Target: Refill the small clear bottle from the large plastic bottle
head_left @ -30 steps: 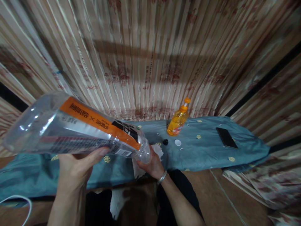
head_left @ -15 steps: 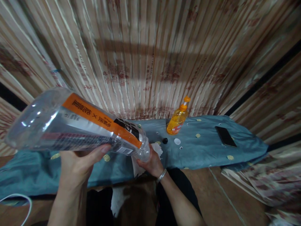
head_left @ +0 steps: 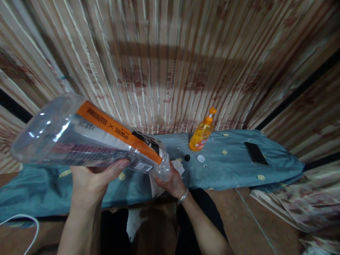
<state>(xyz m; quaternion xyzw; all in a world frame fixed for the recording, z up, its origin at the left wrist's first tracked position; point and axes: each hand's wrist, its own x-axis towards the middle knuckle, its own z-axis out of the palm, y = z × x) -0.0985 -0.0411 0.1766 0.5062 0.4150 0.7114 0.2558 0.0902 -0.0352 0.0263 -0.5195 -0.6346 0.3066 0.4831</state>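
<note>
A large clear plastic bottle (head_left: 92,138) with an orange and silver label is tilted, its base up at the left and its neck down at the right. My left hand (head_left: 98,180) grips the body from below, thumb along the near side. Around the neck my right hand (head_left: 171,180) is closed, with a silver bracelet on the wrist; it hides the bottle's mouth. White paper (head_left: 157,187) shows beneath the neck. Just beyond the right hand lie a small black cap (head_left: 187,158) and a white disc (head_left: 201,158).
A pump bottle (head_left: 202,134) of orange liquid stands on the blue-green cloth (head_left: 225,173) near the curtain (head_left: 159,71). A black phone (head_left: 256,153) lies farther right. At the lower left, a white cable (head_left: 34,223) curves below the cloth's edge.
The large bottle and both hands appear slightly further right in view, the bottle's base a little higher. Both hands keep the same hold.
</note>
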